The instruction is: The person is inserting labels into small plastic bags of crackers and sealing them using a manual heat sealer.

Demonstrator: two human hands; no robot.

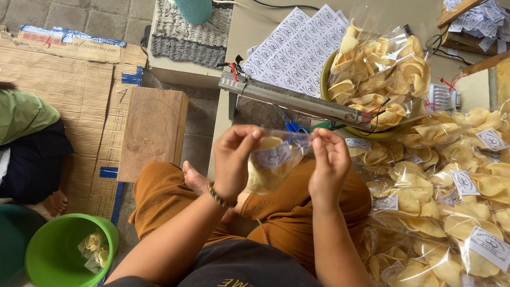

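Green bucket (pixel 58 250) cut off below

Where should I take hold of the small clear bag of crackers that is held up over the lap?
Grip the small clear bag by its flat open top edge, coming in from either side, as the left hand and right hand do now. The crackers sag into the lower part, so the top strip is probably the thinnest, emptiest place for fingers to pinch.

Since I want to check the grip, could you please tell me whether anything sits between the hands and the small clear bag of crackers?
Nothing visible does. The left hand and right hand pinch the top corners of the clear bag of crackers directly, held above the lap.
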